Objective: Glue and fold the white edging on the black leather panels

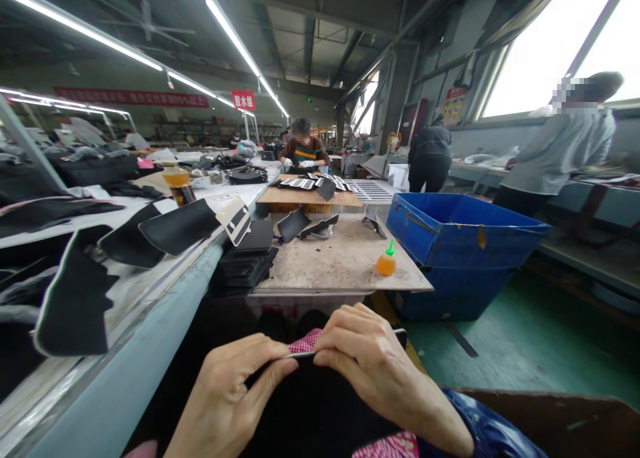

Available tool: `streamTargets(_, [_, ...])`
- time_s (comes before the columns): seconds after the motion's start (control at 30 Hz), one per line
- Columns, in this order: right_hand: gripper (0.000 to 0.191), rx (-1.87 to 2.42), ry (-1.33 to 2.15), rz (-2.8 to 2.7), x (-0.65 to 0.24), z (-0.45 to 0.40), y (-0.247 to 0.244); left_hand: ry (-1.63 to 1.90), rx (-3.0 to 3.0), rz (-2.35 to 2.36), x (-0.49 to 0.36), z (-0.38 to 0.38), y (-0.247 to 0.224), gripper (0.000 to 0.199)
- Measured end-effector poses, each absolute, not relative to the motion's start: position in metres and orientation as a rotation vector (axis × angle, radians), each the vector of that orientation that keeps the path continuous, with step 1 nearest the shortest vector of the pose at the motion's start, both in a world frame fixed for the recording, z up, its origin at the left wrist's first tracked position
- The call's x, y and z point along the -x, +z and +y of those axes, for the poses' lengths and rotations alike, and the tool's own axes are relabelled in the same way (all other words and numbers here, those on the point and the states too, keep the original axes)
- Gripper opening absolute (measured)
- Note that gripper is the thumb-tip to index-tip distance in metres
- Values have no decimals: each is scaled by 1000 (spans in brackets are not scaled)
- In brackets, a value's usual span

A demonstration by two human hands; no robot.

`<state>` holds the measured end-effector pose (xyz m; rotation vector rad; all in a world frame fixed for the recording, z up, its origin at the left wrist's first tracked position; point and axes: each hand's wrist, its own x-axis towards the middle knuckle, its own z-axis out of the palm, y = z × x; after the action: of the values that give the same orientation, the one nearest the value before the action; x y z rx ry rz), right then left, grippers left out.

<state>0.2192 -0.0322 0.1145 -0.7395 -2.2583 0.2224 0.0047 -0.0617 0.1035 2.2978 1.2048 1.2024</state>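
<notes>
Over my lap, both hands pinch the thin, pale edge of a black sheet piece [301,355]. My left hand [233,381] grips it between thumb and fingers on the left side. Close beside it, my right hand [367,358] has its thumb below the same edge and bent fingers above. Much of the piece is hidden by my hands or blends into the dark lap area. Pink checked cloth [306,340] shows just behind the edge. Ahead, a small squeeze bottle [386,263] with orange liquid and a green nozzle stands on the work board [340,265].
A stack of black sheets [245,268] sits left of the board. Curved black pieces [180,226] lie along the left table [170,298]. A large blue bin [460,251] is at the right. Several people work beyond, one person [304,148] facing me.
</notes>
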Motion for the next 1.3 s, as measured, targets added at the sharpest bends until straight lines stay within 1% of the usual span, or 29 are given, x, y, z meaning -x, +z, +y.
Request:
streamTargets(0.1, [17, 717, 189, -2273, -215, -32, 111, 1217, -2240, 1234, -7, -61, 100, 16])
streamTargets(0.2, [12, 712, 234, -2263, -213, -29, 108, 1244, -2140, 1205, -9, -60, 98, 29])
streamTargets(0.3, [13, 739, 253, -2212, -212, -23, 105, 1258, -1920, 1228, -5, -58, 96, 24])
streamTargets(0.33, [13, 754, 246, -2186, -212, -21, 104, 1237, -1847, 1235, -4, -57, 95, 30])
streamTargets(0.37, [14, 771, 238, -2158, -212, -19, 103, 1198, -1783, 1231, -2, -56, 93, 37])
streamTargets(0.4, [15, 781, 232, -2131, -211, -16, 102, 1155, -1722, 1222, -1, -55, 90, 39])
streamTargets(0.5, [17, 813, 323, -2129, -213, -9, 103, 1094, -1521, 1190, 0, -50, 78, 38])
streamTargets(0.53, [19, 821, 397, -2132, -216, -6, 105, 1108, -1439, 1195, 1, -49, 74, 40])
streamTargets(0.6, [30, 847, 508, -2097, -226, -1, 111, 1109, -1276, 1208, 4, -47, 68, 44])
streamTargets(0.67, [38, 883, 487, -2079, -238, 3, 117, 1089, -1139, 1222, 8, -47, 66, 44])
streamTargets(0.7, [38, 897, 442, -2116, -245, 4, 119, 1100, -1093, 1234, 10, -48, 65, 45])
streamTargets(0.83, [32, 965, 345, -2368, -257, 7, 111, 1245, -1051, 1291, 16, -46, 65, 48])
streamTargets(0.93, [31, 1014, 370, -2371, -252, 11, 94, 1225, -1079, 1286, 19, -44, 62, 50])
streamTargets(1.07, [17, 937, 441, -2312, -235, 18, 74, 1224, -1073, 1261, 21, -41, 57, 50])
streamTargets(1.13, [8, 902, 428, -2278, -226, 21, 68, 1214, -1086, 1232, 22, -40, 55, 49])
streamTargets(1.17, [6, 900, 413, -2263, -222, 21, 66, 1206, -1091, 1220, 22, -39, 55, 48])
streamTargets(1.27, [13, 940, 473, -2249, -221, 23, 66, 1188, -1094, 1188, 22, -35, 53, 50])
streamTargets(1.3, [11, 964, 541, -2256, -224, 23, 67, 1197, -1090, 1183, 23, -34, 52, 50])
